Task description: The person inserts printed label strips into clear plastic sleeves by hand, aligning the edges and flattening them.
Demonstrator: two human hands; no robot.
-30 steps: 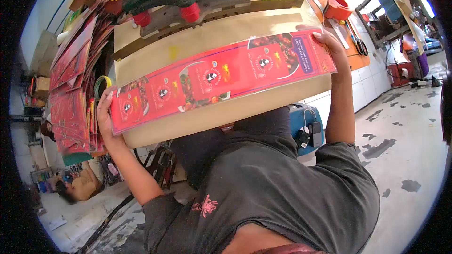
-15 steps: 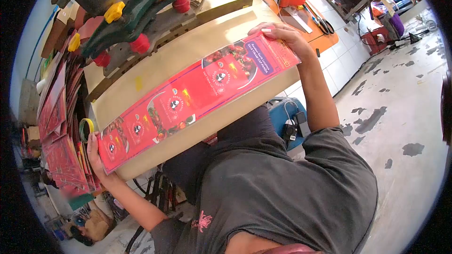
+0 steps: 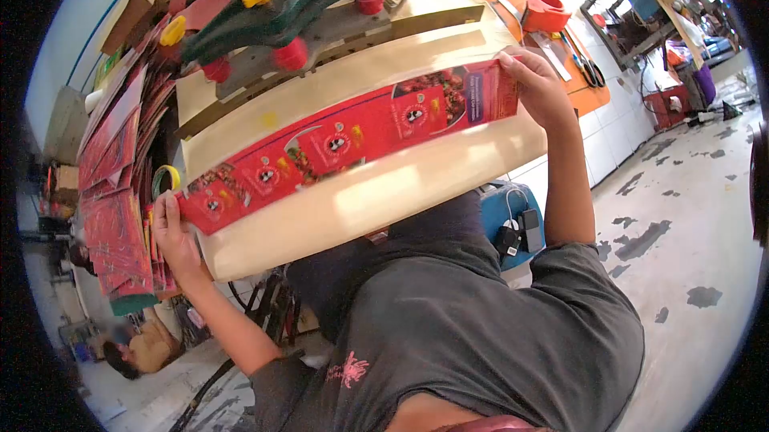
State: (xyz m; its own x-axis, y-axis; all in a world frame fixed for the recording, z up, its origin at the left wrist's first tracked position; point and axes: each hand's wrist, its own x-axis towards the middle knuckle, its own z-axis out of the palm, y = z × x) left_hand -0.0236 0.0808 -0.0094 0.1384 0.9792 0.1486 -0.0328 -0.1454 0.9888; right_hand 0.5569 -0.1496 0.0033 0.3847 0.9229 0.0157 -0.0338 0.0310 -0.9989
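Observation:
A long red printed strip (image 3: 370, 143) with panda logos and food pictures stretches between my two hands. It is raised over a cream-coloured work surface (image 3: 384, 195) and tilted so that its printed face shows. My left hand (image 3: 178, 236) pinches the strip's left end, thumb and fingers closed. At the far end, my right hand (image 3: 535, 89) grips the upper right corner with the thumb on the near side; some of its fingers are hidden. A metal bar (image 3: 336, 63) runs along the back of the surface, behind the strip.
Behind stands a machine with a green arm (image 3: 280, 19) and red knobs (image 3: 290, 54). Red printed sheets (image 3: 112, 183) are piled at left, near a yellow tape roll (image 3: 166, 179). A red tape holder (image 3: 546, 11) and scissors (image 3: 591, 71) lie at right. Another person (image 3: 148, 349) is at lower left.
The strip has moved away from my body and tipped up, baring more of the cream surface in front. My right hand has shifted from over the corner to its end edge. The view has turned slightly.

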